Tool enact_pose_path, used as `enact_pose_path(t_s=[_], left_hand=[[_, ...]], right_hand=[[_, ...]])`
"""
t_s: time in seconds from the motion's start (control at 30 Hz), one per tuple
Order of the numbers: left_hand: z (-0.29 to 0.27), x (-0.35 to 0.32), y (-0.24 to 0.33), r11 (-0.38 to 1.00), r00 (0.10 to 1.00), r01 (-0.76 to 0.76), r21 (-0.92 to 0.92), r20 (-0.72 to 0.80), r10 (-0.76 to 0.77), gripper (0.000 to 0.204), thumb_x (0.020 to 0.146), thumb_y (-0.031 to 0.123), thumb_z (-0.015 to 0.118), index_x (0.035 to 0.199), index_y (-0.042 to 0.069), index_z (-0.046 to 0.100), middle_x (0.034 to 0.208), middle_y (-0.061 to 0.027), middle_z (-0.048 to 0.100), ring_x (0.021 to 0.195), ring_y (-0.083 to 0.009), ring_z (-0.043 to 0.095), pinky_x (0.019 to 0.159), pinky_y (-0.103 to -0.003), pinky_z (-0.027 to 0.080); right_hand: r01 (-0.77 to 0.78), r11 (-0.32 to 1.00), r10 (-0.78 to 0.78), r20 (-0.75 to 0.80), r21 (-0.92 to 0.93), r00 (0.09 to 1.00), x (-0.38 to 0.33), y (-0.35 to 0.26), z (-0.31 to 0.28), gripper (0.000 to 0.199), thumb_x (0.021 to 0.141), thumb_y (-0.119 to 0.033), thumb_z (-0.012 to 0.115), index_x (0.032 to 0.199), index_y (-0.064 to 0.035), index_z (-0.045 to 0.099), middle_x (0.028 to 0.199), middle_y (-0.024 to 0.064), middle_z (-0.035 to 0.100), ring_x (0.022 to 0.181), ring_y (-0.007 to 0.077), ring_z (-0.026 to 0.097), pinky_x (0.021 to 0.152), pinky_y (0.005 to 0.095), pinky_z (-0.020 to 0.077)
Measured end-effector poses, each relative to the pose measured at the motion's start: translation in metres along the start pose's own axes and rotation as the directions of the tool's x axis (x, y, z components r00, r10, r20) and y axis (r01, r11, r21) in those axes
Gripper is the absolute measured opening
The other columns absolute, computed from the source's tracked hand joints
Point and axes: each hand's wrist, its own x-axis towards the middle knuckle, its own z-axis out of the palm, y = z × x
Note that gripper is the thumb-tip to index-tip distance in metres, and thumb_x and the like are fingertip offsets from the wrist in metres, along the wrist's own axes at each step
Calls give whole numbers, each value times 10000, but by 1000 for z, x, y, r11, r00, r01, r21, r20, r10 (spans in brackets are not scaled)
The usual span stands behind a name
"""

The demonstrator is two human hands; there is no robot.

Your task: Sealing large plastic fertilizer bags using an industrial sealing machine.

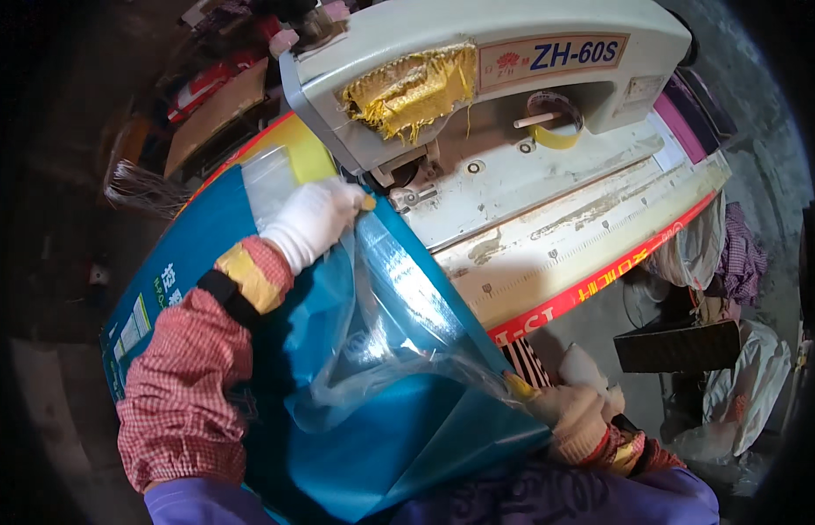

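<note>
A large teal sack with a clear plastic liner spreads over the bed of a grey-white sewing machine. My left hand, in a white glove with yellow on a fingertip, pinches the sack's upper edge close to the presser foot. At the lower right, my right hand, also gloved, grips the far end of that edge together with the liner. Between both hands the edge runs taut along the machine's plate. The needle is hard to make out in the shadow under the machine's head.
A roll of yellow tape stands on the machine bed beneath the arm. Yellow woven cloth is stuck to the machine head. A ruler strip lines the table's near side. Plastic bags and a dark box lie to the right.
</note>
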Motion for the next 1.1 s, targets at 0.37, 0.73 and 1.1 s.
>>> enact_pose_path(t_s=[0.37,0.73,1.1], left_hand=[[-116,94,-40,827,804,-154,540,-418,423,226,822,76,540,1010,46,661,981,-217,656,953,-376,624,821,-409,514],[-66,-63,147,619,852,-496,609,204,482,148,783,170,644,730,32,647,671,-125,625,697,-319,625,657,-406,487],[13,-67,241,632,727,-416,654,657,-201,866,756,728,582,1235,10,515,707,-190,633,702,-328,663,642,-401,520]], right_hand=[[591,647,-746,-561,-482,359,170,-85,-12,169,895,-254,543,882,-116,640,760,27,613,686,215,625,596,384,468],[821,525,-838,33,-222,545,217,-115,-112,245,745,-208,613,911,-71,729,875,123,712,773,236,693,631,388,530],[801,470,-828,129,-372,545,235,-119,-110,302,714,-261,643,965,-110,712,927,125,699,827,328,668,715,428,514]])
